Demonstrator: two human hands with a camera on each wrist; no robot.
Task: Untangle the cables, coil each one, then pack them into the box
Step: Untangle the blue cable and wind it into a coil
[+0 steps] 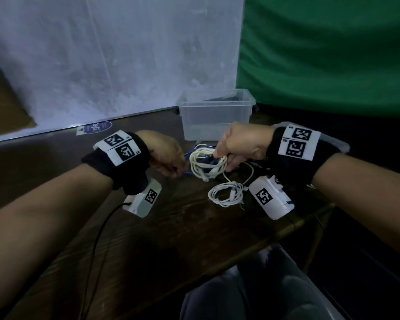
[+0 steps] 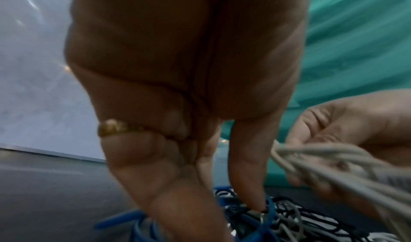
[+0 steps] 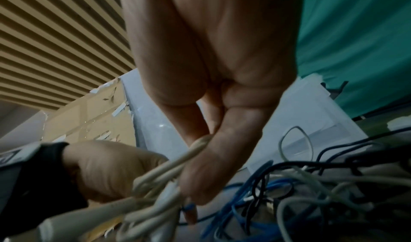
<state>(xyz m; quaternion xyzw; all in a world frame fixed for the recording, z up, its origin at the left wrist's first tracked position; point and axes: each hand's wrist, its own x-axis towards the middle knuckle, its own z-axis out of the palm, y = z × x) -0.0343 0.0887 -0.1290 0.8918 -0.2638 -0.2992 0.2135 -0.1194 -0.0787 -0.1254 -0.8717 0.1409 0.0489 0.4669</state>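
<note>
My right hand pinches a coiled white cable between thumb and fingers and holds it just above the table, in front of the clear plastic box. In the right wrist view the white strands run under the thumb of that hand. My left hand, just left of the coil, has curled fingers pinching a blue cable. The left wrist view shows its fingertips down in the blue loops of a tangle with black and white leads. A second white coil lies on the table nearer me.
The dark wooden table ends in a slanted edge close to my knees. A white panel and a green cloth stand behind the box. A sticker lies at the back left. A loose black lead trails from my left wrist camera.
</note>
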